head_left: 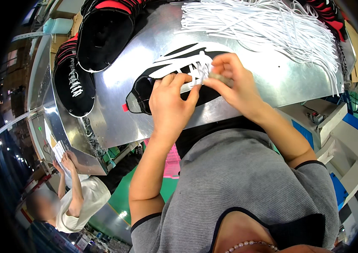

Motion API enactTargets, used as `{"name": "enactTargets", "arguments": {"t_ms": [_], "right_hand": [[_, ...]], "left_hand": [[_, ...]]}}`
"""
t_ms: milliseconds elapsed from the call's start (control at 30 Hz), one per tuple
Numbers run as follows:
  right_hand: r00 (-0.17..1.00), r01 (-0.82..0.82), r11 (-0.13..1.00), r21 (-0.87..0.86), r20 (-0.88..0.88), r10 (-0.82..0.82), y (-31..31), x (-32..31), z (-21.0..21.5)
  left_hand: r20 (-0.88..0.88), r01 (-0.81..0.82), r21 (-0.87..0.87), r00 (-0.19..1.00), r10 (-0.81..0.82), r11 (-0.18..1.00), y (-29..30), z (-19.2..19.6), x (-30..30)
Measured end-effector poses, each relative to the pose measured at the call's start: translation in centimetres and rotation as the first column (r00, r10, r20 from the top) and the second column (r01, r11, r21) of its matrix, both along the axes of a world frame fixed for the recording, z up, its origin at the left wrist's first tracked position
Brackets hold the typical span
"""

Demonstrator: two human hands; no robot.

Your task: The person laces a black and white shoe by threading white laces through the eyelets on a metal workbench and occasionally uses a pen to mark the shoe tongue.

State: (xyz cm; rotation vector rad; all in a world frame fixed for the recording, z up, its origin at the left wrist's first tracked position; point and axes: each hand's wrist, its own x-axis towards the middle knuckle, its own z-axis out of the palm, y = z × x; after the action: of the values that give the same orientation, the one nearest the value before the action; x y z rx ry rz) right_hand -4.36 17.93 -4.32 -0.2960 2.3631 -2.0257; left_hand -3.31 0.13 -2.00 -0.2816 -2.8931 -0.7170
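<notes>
A black and white shoe upper (174,63) lies on the metal table under both my hands, its heel with a red tab toward the left. White shoelace (200,69) runs in rows across its front opening. My left hand (172,99) rests on the upper, thumb and forefinger pinched at the left side of the lacing. Over the right side of the lacing, my right hand (238,86) has its fingers bent and closed on the lace. A tan-grey patch between these fingers is blurred, and I cannot tell what it is.
Loose white laces (263,25) are heaped at the back right of the metal table (120,114). Black and red shoe uppers (103,38) stand at the left, one laced upper (74,84) nearer the edge. Another person (80,202) handles something white at the far left.
</notes>
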Motion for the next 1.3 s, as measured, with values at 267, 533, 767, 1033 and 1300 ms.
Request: {"name": "enactTargets", "arguments": {"t_ms": [267,533,767,1033,1300], "right_hand": [[0.979,-0.088,0.994,0.066,0.189,0.074,1.4,2.6,-0.5],[0.97,-0.088,0.995,0.049,0.229,0.074,0.5,2.4,-1.0],[0.988,-0.062,0.993,0.1,0.145,0.047,-2.3,1.9,-1.5],[0.993,-0.121,0.871,0.477,0.07,0.1,4.4,2.4,1.8],[0.855,-0.202,0.63,0.75,-0.179,0.486,-0.7,-0.9,2.7]], "left_hand": [[0.012,0.035,-0.025,0.999,-0.034,0.999,-0.3,-0.1,-0.4],[0.072,0.105,0.193,0.99,-0.121,0.976,-0.8,-0.5,-0.3],[0.141,0.08,0.342,0.981,-0.135,0.936,-1.4,-0.3,0.5],[-0.101,0.153,-0.03,0.983,-0.156,0.988,-0.8,0.0,2.5],[-0.271,0.192,-0.121,0.937,-0.219,0.974,-0.8,-0.5,3.8]]}}
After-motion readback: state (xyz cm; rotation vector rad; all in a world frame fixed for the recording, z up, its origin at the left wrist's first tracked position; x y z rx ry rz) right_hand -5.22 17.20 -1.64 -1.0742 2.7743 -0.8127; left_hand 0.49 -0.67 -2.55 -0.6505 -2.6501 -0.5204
